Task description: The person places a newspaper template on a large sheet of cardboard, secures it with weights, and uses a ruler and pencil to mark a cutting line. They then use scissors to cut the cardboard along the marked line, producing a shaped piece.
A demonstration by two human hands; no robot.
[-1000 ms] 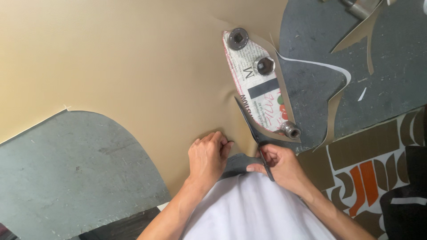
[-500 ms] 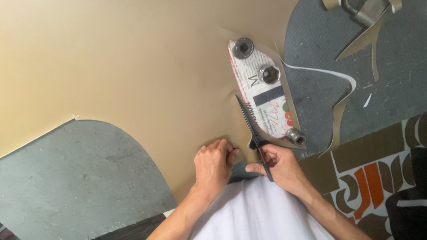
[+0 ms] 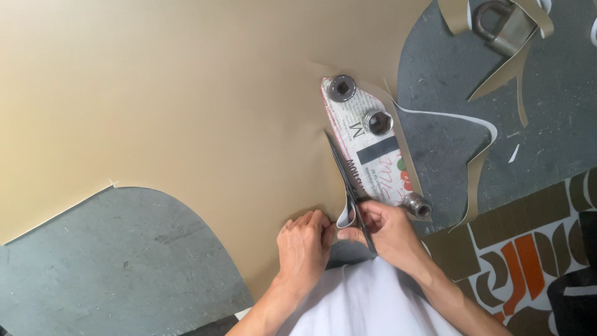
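Right hand (image 3: 388, 231): fingers closed through the handles of the scissors (image 3: 348, 183), gripping them; hand sits at the near edge of the tan sheet, just right of the left hand.
Scissors: dark blades point away from the person and lie along the left edge of the paper pattern; blades nearly closed, the tip reaching about halfway up the pattern's left edge.
Left hand (image 3: 305, 244): fingers curled and pinched on the near edge of the tan sheet (image 3: 186, 106), just left of the cut line; thumb close to the right hand.
Tan sheet: large, smooth, beige; covers most of the worktop's far and left area; a curved cut-out shows at lower left, exposing the surface below.
Paper pattern (image 3: 370, 155): elongated printed newspaper piece, lying flat on the tan sheet, running from upper left to lower right.
Weights: three metal sockets rest on the pattern; one (image 3: 341, 88) at the far end, one (image 3: 378, 122) near the middle, one (image 3: 416, 205) at the near end beside the right hand.
Worktop (image 3: 112, 261): grey, scuffed; visible at lower left and upper right.
Padlock (image 3: 502, 25): metal, at the upper right on the worktop, among tan offcut strips (image 3: 497, 84).
Patterned surface (image 3: 528, 249): brown, orange and white, at lower right beyond the worktop edge.
Clothing: white garment (image 3: 367, 305) at the bottom centre.
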